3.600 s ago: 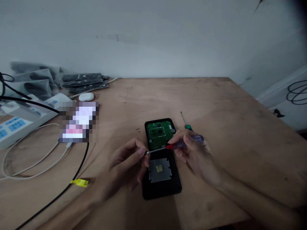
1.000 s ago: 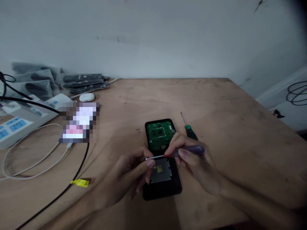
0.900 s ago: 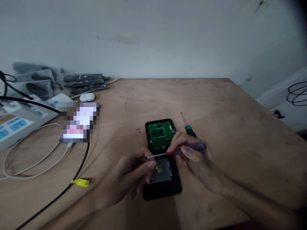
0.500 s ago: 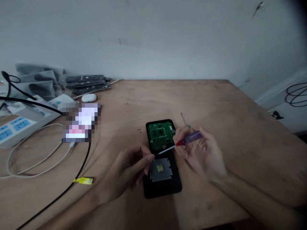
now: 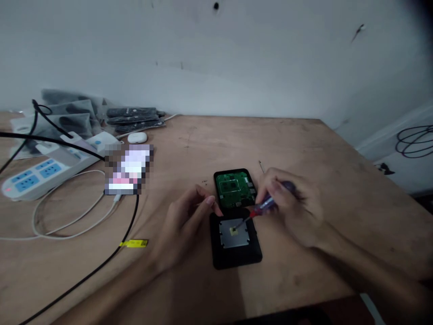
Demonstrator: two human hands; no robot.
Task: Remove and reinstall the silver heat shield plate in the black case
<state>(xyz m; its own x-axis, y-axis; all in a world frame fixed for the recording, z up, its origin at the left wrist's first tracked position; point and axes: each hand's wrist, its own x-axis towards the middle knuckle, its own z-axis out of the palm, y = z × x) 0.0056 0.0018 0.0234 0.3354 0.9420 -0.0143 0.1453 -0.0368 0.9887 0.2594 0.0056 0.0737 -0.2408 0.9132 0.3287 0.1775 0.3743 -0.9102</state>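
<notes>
My right hand [image 5: 292, 205] grips a screwdriver [image 5: 267, 205] with a clear purple handle and red collar. Its tip points down at a yellowish square pad [image 5: 234, 231] on a silver metal plate [image 5: 241, 241]. That plate sits in a black cover [image 5: 237, 261] lying flat on the table. My left hand [image 5: 186, 221] is at the cover's upper left corner, thumb and fingers pinched together; I cannot make out what is between them. Just behind the cover lies a black case half [image 5: 216, 180] with a green circuit board [image 5: 235, 189] in it.
A metal shaft [image 5: 261, 166] shows behind my right hand. To the left lie a phone [image 5: 130, 169], a white earbud case [image 5: 137, 137], a power strip [image 5: 37, 178], looped cables and a yellow cable tag [image 5: 138, 243]. Plastic-wrapped items [image 5: 135, 118] are by the wall.
The screwdriver tip has moved from my left fingertips down to the yellowish pad, and my right hand has turned over the handle. My left hand has lifted slightly away. The view has shifted.
</notes>
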